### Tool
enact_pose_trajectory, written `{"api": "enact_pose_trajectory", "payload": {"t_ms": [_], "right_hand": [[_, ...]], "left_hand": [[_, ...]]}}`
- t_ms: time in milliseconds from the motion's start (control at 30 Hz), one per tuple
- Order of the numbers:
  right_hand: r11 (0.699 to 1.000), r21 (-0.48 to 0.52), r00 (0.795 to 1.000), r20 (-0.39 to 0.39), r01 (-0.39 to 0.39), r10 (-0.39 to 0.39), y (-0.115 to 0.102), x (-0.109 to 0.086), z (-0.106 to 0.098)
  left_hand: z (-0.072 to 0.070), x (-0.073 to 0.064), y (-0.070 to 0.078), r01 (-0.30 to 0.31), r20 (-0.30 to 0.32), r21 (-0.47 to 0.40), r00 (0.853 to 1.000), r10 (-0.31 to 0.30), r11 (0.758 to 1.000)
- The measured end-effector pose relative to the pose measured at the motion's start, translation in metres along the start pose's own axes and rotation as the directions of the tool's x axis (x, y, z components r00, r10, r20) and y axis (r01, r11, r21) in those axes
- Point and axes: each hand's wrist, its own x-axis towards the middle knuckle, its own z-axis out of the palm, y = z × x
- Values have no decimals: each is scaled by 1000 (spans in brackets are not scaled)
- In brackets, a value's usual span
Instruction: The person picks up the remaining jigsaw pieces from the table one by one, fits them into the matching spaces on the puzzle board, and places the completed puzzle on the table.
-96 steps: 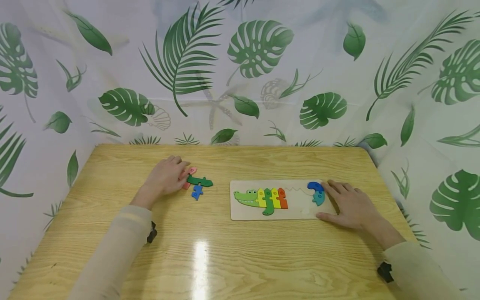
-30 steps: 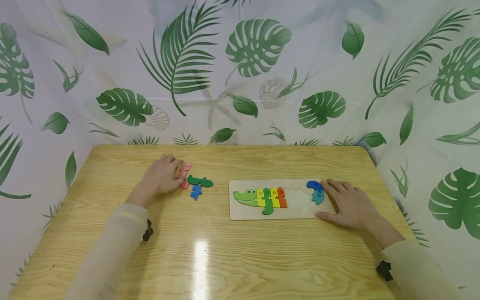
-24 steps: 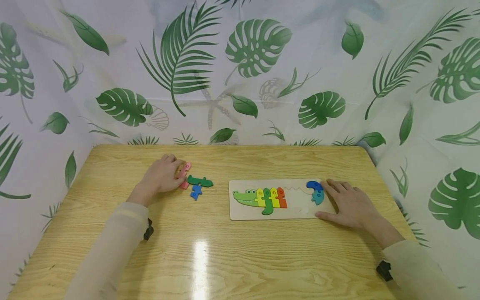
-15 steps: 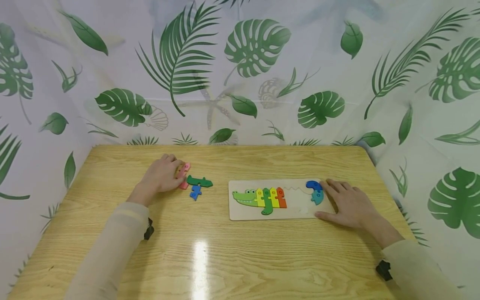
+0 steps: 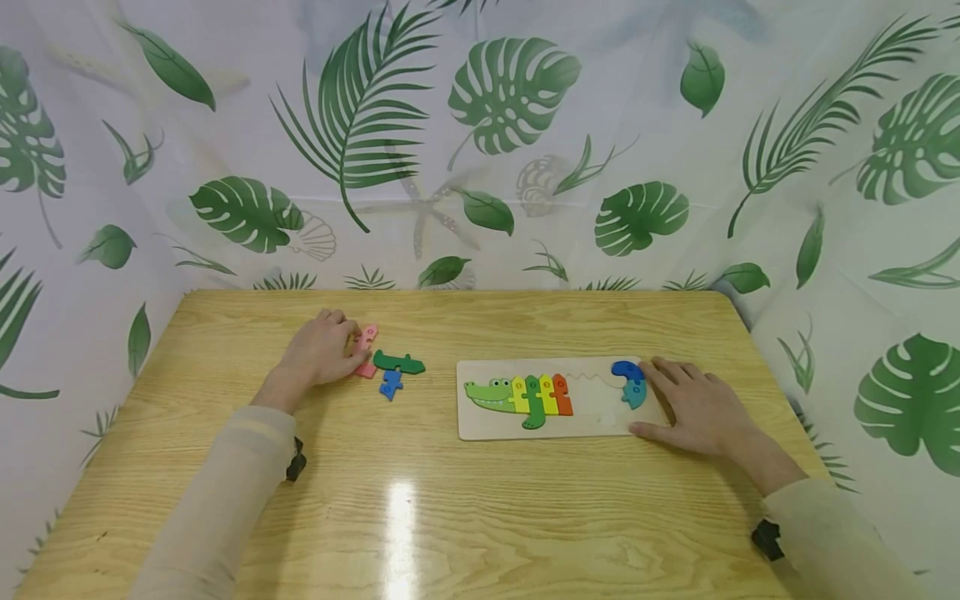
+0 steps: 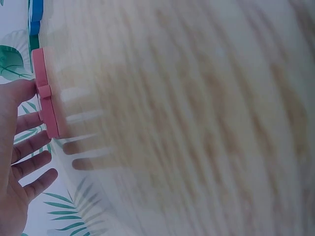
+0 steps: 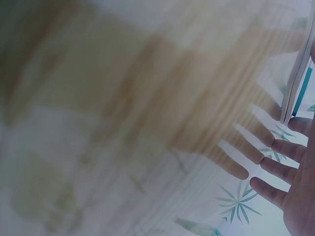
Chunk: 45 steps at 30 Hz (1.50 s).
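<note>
A strip of bare wood runs along the table's (image 5: 480,517) far edge, behind the board (image 5: 487,425) — a passage for a hand below the leafy cloth (image 5: 517,96). The green piece (image 5: 399,363) leaves a narrow gap to the board's left edge. The left hand (image 5: 324,348) blocks the pink piece's (image 5: 367,336) left side; the right hand (image 5: 693,408) bars the board's right edge — its front edge is open.

A screened-off workspace — leaf-print cloth (image 5: 517,96) round three sides of the table (image 5: 555,508).
</note>
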Motion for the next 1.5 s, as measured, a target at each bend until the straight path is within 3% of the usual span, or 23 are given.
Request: {"api": "enact_pose_trajectory", "payload": {"t_ms": [833,1167,1500], "right_hand": [[1000,-2,1000,-5,-2,2,0,0,2],[1000,-1,1000,-1,-3,3,1,0,1],[1000,-1,1000,-11,1,-1,1,0,2]], "left_hand": [[3,0,2,104,-11,52,995,-104,993],[1,0,-7,61,24,13,998,-61,998],[5,3,-10,61,32,-32,998,-60,998]]}}
